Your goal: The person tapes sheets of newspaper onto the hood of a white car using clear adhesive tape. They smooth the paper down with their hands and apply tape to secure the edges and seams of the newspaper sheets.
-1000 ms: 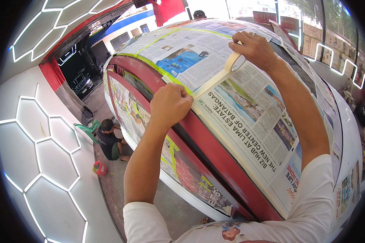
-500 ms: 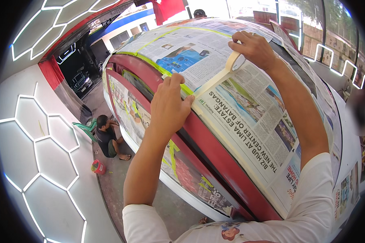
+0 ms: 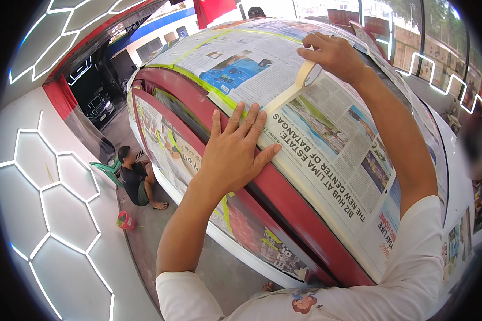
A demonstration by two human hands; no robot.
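Observation:
A car roof lies under sheets of newspaper [image 3: 353,144], and its red painted side rail [image 3: 305,211] shows along the edge. My left hand [image 3: 235,152] lies flat on that edge with fingers spread, pressing where cream tape meets the rail. Above the paper, my right hand [image 3: 334,56] grips a roll of masking tape [image 3: 306,74]. From the roll a pulled-out tape strip [image 3: 281,99] slants down toward my left fingers, whose undersides are hidden. Yellow-green tape [image 3: 195,76] runs along the roof edge just beyond my left hand.
Papered side windows [image 3: 160,125] sit below the rail. Down on the left a person [image 3: 136,176] squats beside the car, near a red bucket [image 3: 126,220] and a green plastic chair [image 3: 108,170]. A white wall [image 3: 16,203] with glowing hexagon lights stands at the far left.
My left hand has gone from a pinch at the tape's end to lying flat with spread fingers on the roof edge. My right hand keeps the roll, shifted only slightly.

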